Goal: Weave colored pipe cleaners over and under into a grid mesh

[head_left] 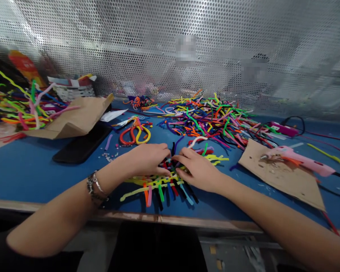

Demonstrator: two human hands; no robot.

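Note:
On the blue table lies a woven piece of colourful pipe cleaners (161, 184), its loose ends hanging towards the front edge. My left hand (147, 159) comes in from the left, wearing bracelets, with its fingers curled onto the weave. From the right, my right hand (197, 170) bends its thumb and fingers onto the same piece. Both sets of fingertips meet close together at dark strands near the middle, partly hidden by the hands. A white pipe cleaner (197, 141) and a green one (205, 149) stick out just behind my right hand.
Behind my hands spreads a big heap of pipe cleaners (209, 117). Scissors (135, 135) with red and yellow handles and a black phone (82, 145) lie left. At right, a pink glue gun (303, 160) rests on cardboard (283, 181). A perforated metal panel (147, 45) stands behind.

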